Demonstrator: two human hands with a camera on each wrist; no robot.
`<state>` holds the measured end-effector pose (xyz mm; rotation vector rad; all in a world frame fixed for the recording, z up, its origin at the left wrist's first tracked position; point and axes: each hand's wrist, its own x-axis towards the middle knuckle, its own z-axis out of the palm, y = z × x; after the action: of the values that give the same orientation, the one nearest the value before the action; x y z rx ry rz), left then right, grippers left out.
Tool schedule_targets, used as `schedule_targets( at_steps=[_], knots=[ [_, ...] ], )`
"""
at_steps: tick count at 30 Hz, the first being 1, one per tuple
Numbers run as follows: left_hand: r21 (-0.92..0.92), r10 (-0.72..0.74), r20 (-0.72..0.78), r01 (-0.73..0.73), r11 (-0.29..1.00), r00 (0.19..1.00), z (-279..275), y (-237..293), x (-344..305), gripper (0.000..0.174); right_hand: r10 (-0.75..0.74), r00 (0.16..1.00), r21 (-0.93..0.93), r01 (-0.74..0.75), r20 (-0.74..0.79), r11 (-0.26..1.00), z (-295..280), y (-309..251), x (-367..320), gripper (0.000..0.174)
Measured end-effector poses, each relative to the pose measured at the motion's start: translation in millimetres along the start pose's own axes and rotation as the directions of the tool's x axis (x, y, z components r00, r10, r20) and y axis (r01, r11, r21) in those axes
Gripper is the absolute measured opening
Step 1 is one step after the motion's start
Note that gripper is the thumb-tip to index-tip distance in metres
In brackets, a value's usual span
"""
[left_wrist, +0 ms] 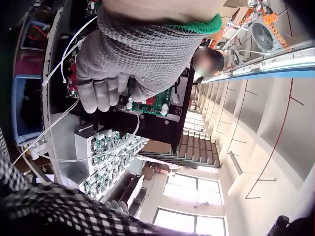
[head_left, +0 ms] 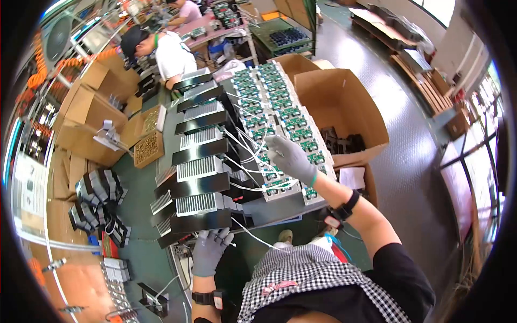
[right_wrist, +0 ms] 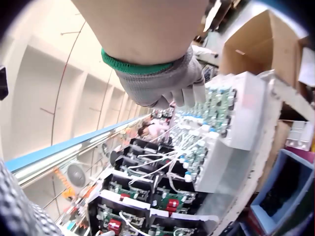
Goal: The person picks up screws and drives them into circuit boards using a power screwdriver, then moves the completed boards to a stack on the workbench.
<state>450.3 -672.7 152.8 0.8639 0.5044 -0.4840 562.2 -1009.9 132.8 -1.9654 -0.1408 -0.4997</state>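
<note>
My gloved left hand [head_left: 210, 253] is at the front edge of the nearest heat sink unit [head_left: 196, 220], a finned metal block with a black plate. In the left wrist view, the left hand [left_wrist: 138, 64] lies over a green circuit board [left_wrist: 160, 102] with its fingertips bent down; what they pinch is hidden. Above the rows of circuit boards [head_left: 301, 133] is my gloved right hand [head_left: 291, 159], its fingers bent near white wires [head_left: 250, 142]. From the right wrist, the right hand [right_wrist: 162, 88] shows bent fingers over the wires [right_wrist: 174, 152]; I cannot tell whether it holds one.
A row of heat sink units [head_left: 199, 140] runs along the bench. Beyond the boards stands an open cardboard box [head_left: 344, 102]. To the left are more cartons [head_left: 89, 126] and a small box of brass-coloured parts [head_left: 148, 149]. Another person [head_left: 172, 54] works at the far end.
</note>
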Motion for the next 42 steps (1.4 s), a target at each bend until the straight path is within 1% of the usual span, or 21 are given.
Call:
schedule_targets(
  at_steps=[1,2,4,7,8,10,12,17,18,20,23,26,30,32,33,34,36,38,39,41,42],
  knots=[
    [0.001,0.048,0.055,-0.048,0.999,0.997,0.5,-3.8,6.9,0.036,0.053,0.993,-0.011,-0.052,0.105,0.999,12.4,7.1,30.6,0.038],
    [-0.092,0.083,0.063,-0.077,0.993,0.995,6.2,-7.7,11.3,0.038,0.085,0.987,-0.15,-0.065,0.133,0.987,24.7,9.4,56.0,0.044],
    [-0.244,0.143,0.074,-0.122,0.962,0.987,13.8,-8.9,17.9,0.042,0.053,0.988,-0.194,-0.024,0.148,0.981,52.4,27.3,100.0,0.051],
    [-0.301,0.074,0.141,-0.028,0.953,0.987,-2.8,-9.6,33.4,0.045,0.078,0.956,-0.204,-0.02,0.283,0.979,94.2,71.1,147.0,0.067],
    [-0.323,0.063,0.143,-0.014,0.946,0.988,-1.8,-9.0,34.6,0.044,0.209,0.872,-0.079,-0.195,0.444,0.978,103.9,76.2,159.6,0.07],
    [-0.364,0.089,0.141,-0.032,0.931,0.986,1.6,-5.1,33.9,0.044,0.331,0.791,-0.055,-0.355,0.514,0.933,105.8,64.4,165.8,0.07],
    [-0.421,0.08,0.129,-0.019,0.907,0.988,3.6,-4.4,36.4,0.043,0.283,0.831,0.066,-0.355,0.479,0.932,133.9,92.4,169.6,0.062],
    [-0.368,0.167,0.149,-0.102,0.924,0.975,-13.8,-15.2,46.5,0.039,0.074,0.949,-0.074,-0.054,0.306,0.996,150.9,99.7,153.5,0.062],
    [-0.381,0.157,0.142,-0.092,0.92,0.977,-13.7,-15.5,45.5,0.038,0.164,0.938,-0.158,-0.12,0.305,0.98,132.6,67.9,147.5,0.062],
    [-0.386,0.15,0.142,-0.085,0.919,0.978,-10.1,-13.0,45.3,0.038,0.217,0.935,-0.237,-0.152,0.281,0.96,136.1,67.3,143.2,0.061],
    [-0.35,0.128,0.154,-0.067,0.934,0.98,-1.2,-8.4,39.1,0.042,0.427,0.847,-0.469,-0.252,0.316,0.846,120.3,42.0,142.0,0.064],
    [-0.352,0.096,0.176,-0.029,0.935,0.98,-1.9,-7.4,37.9,0.045,0.273,0.924,-0.507,-0.107,0.267,0.855,125.5,56.5,140.1,0.069],
    [-0.312,0.138,0.184,-0.075,0.947,0.973,-7.1,-11.8,38.2,0.048,0.342,0.895,-0.357,-0.232,0.285,0.905,126.3,56.7,144.9,0.07],
    [-0.28,0.124,0.172,-0.072,0.957,0.977,-11.1,-13.1,40.0,0.047,0.336,0.935,-0.364,-0.276,0.111,0.889,133.3,61.2,136.0,0.066],
    [-0.308,0.134,0.234,-0.057,0.95,0.963,-6.4,-11.1,33.4,0.044,0.33,0.942,-0.315,-0.296,0.059,0.902,119.7,35.2,125.1,0.069],
    [-0.281,0.15,0.162,-0.1,0.954,0.975,-12.2,-10.0,27.3,0.042,0.375,0.927,-0.314,-0.347,0.03,0.884,114.9,26.5,115.1,0.069],
    [-0.17,0.1,0.075,-0.086,0.982,0.992,-28.5,-19.3,15.8,0.039,0.1,0.985,-0.231,-0.131,-0.14,0.964,75.0,8.8,49.8,0.061],
    [-0.084,0.051,-0.132,-0.063,0.994,0.99,-13.3,-19.6,-8.7,0.033,0.0,0.976,-0.179,-0.04,-0.218,0.983,19.5,-18.4,-4.3,0.061],
    [-0.023,-0.052,-0.06,0.051,0.998,0.997,-19.3,-25.1,-11.2,0.032,-0.029,0.971,-0.233,-0.027,-0.235,0.972,-6.2,-20.0,-36.3,0.06],
    [0.127,-0.261,0.048,0.254,0.959,0.964,-23.3,-31.9,-21.3,0.03,0.103,0.973,-0.27,-0.157,-0.204,0.95,-63.7,-20.8,-105.5,0.055],
    [0.238,-0.307,0.062,0.285,0.929,0.95,-13.7,-42.2,-18.7,0.03,0.131,0.966,-0.392,-0.211,-0.221,0.896,-91.8,-17.1,-144.0,0.053]
  ],
)
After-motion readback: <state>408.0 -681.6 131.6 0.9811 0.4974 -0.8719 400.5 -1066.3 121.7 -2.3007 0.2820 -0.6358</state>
